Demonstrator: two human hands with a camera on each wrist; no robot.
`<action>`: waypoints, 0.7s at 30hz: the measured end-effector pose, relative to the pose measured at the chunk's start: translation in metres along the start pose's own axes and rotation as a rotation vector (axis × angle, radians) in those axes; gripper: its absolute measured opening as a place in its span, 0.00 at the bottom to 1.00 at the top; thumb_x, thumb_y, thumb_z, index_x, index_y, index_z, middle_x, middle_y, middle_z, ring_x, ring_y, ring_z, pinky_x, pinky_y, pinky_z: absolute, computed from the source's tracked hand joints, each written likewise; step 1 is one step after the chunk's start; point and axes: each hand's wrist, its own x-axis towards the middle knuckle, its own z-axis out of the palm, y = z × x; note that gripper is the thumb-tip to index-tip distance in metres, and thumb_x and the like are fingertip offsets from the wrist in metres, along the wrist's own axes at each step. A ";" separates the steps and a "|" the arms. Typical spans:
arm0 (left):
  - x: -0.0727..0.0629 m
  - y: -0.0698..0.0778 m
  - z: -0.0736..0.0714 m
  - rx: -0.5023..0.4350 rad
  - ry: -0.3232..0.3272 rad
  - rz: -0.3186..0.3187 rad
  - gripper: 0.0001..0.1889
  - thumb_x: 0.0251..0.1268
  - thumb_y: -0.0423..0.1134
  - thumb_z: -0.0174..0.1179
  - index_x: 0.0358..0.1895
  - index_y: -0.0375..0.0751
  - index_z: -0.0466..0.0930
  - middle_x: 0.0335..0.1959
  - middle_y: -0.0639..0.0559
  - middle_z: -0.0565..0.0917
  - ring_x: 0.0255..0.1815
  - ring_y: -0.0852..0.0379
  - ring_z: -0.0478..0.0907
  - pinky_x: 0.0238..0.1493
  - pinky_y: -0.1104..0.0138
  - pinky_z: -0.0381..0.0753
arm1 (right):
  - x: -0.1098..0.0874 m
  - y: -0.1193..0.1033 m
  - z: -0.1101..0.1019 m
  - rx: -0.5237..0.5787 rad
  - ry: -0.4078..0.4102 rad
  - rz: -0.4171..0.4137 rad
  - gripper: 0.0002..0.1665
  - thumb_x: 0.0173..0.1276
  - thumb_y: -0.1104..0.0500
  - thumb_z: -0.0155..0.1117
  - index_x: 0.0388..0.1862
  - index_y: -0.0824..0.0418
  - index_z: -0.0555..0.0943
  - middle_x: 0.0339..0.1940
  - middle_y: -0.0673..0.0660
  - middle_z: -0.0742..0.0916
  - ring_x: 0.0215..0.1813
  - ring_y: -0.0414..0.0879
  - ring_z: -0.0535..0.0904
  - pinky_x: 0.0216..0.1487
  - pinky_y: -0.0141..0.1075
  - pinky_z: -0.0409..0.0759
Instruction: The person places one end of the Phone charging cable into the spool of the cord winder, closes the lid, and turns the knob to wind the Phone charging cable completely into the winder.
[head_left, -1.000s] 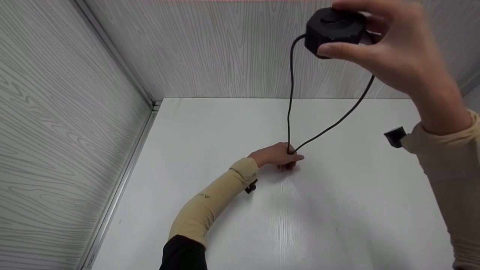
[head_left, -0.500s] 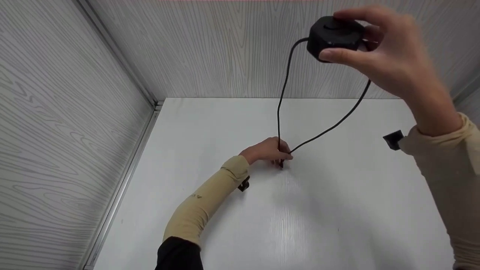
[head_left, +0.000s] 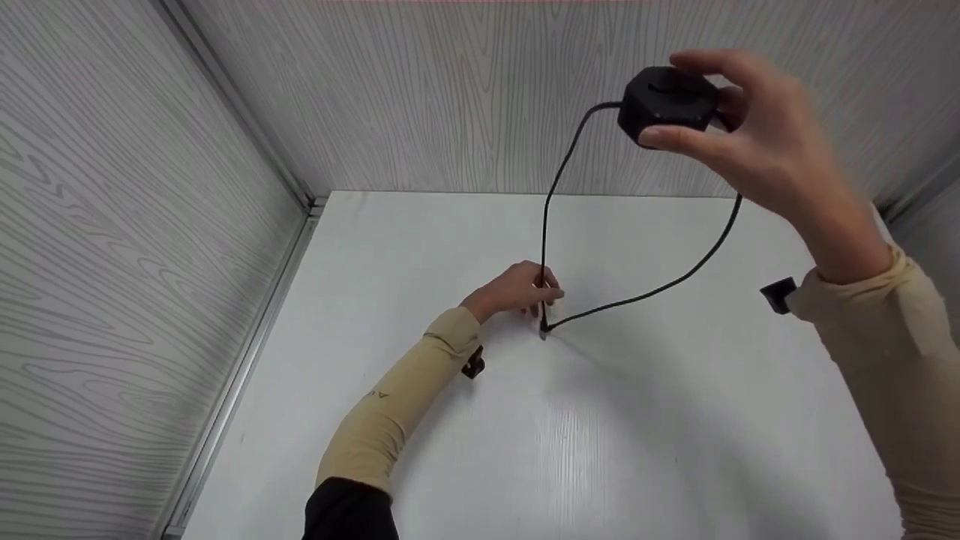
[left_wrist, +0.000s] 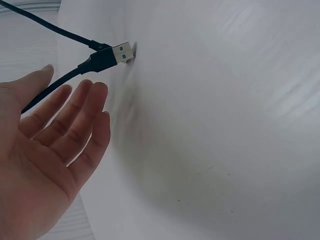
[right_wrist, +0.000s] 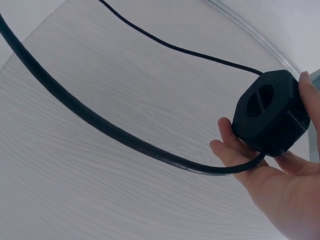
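High in the head view my right hand (head_left: 784,139) holds a black six-sided retractable cable reel (head_left: 667,105), thumb on one side and fingers on the other. Two black cords leave opposite sides of the reel and hang down in a loop. They meet low over the white tabletop at a USB plug (left_wrist: 123,52), its metal end pointing at the surface. My left hand (head_left: 514,289) is beside the plug with its fingers loosely spread. In the left wrist view one cord (left_wrist: 50,89) passes between thumb and fingers, which do not close on it.
The white tabletop (head_left: 645,420) lies beneath both hands. A grey wood-grain panel (head_left: 420,97) stands along its far edge, and another panel (head_left: 112,247) rises on the left with a metal rail (head_left: 232,409) at its foot.
My left hand has loosened from the cords and moved left and slightly away, leaving the plug hanging in sight. My right hand has lowered with the reel, and the cord loop is wider.
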 end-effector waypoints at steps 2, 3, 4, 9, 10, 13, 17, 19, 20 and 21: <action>-0.001 0.000 -0.001 0.010 0.031 0.005 0.18 0.80 0.49 0.59 0.58 0.39 0.83 0.48 0.44 0.90 0.32 0.56 0.84 0.33 0.67 0.80 | 0.000 0.006 0.004 -0.008 -0.003 -0.004 0.43 0.65 0.51 0.81 0.77 0.49 0.73 0.71 0.54 0.79 0.55 0.30 0.82 0.49 0.20 0.73; -0.001 0.000 -0.001 0.017 0.045 0.007 0.19 0.81 0.50 0.58 0.60 0.39 0.82 0.49 0.44 0.90 0.32 0.57 0.83 0.33 0.68 0.79 | -0.001 0.010 0.006 -0.008 -0.002 -0.004 0.43 0.64 0.51 0.81 0.77 0.49 0.74 0.70 0.54 0.79 0.55 0.30 0.82 0.49 0.20 0.73; -0.002 0.000 -0.001 0.025 0.057 0.010 0.20 0.81 0.50 0.57 0.62 0.39 0.81 0.50 0.44 0.89 0.32 0.58 0.83 0.33 0.69 0.79 | -0.001 0.013 0.007 -0.009 -0.002 -0.002 0.43 0.64 0.50 0.81 0.77 0.49 0.74 0.70 0.53 0.79 0.55 0.30 0.82 0.50 0.20 0.73; -0.007 0.003 0.001 -0.005 0.110 0.028 0.28 0.82 0.55 0.55 0.72 0.39 0.73 0.54 0.45 0.84 0.39 0.54 0.87 0.41 0.66 0.82 | -0.001 0.026 0.015 -0.017 0.005 0.020 0.43 0.63 0.49 0.82 0.75 0.49 0.75 0.70 0.53 0.79 0.55 0.33 0.82 0.51 0.19 0.73; -0.008 0.005 0.001 -0.026 0.115 0.031 0.31 0.81 0.57 0.56 0.74 0.40 0.72 0.55 0.45 0.85 0.42 0.52 0.88 0.45 0.64 0.83 | -0.001 0.028 0.017 -0.021 0.005 0.021 0.43 0.63 0.48 0.82 0.75 0.49 0.75 0.70 0.54 0.79 0.55 0.33 0.81 0.51 0.19 0.74; -0.014 0.009 0.008 -0.065 0.117 0.033 0.42 0.73 0.66 0.61 0.81 0.47 0.64 0.61 0.48 0.84 0.54 0.50 0.87 0.56 0.59 0.83 | -0.002 0.035 0.020 -0.019 0.008 0.027 0.42 0.64 0.48 0.81 0.75 0.50 0.75 0.71 0.54 0.79 0.55 0.33 0.81 0.51 0.18 0.74; -0.026 0.014 0.028 -0.069 0.131 0.028 0.60 0.59 0.72 0.69 0.87 0.56 0.45 0.72 0.51 0.79 0.63 0.52 0.82 0.62 0.54 0.82 | -0.003 0.040 0.024 -0.012 0.012 0.047 0.42 0.65 0.47 0.80 0.76 0.50 0.75 0.72 0.55 0.78 0.56 0.33 0.81 0.51 0.18 0.74; -0.032 0.016 0.042 -0.045 0.159 0.020 0.66 0.54 0.74 0.72 0.88 0.58 0.39 0.75 0.51 0.76 0.65 0.51 0.81 0.62 0.51 0.83 | -0.004 0.041 0.026 -0.013 0.012 0.056 0.42 0.65 0.46 0.80 0.76 0.49 0.74 0.72 0.55 0.78 0.56 0.34 0.81 0.51 0.18 0.74; -0.035 0.017 0.050 -0.015 0.178 0.013 0.68 0.52 0.75 0.72 0.88 0.58 0.37 0.76 0.52 0.75 0.65 0.51 0.81 0.64 0.50 0.81 | -0.004 0.042 0.026 -0.011 0.013 0.059 0.42 0.65 0.46 0.80 0.76 0.49 0.74 0.72 0.55 0.78 0.56 0.34 0.81 0.51 0.18 0.74; -0.037 0.017 0.057 0.023 0.197 0.008 0.70 0.51 0.76 0.72 0.88 0.57 0.36 0.76 0.53 0.75 0.66 0.52 0.80 0.65 0.49 0.80 | -0.004 0.042 0.027 -0.008 0.013 0.061 0.42 0.65 0.46 0.80 0.76 0.50 0.74 0.72 0.54 0.78 0.57 0.34 0.81 0.51 0.18 0.74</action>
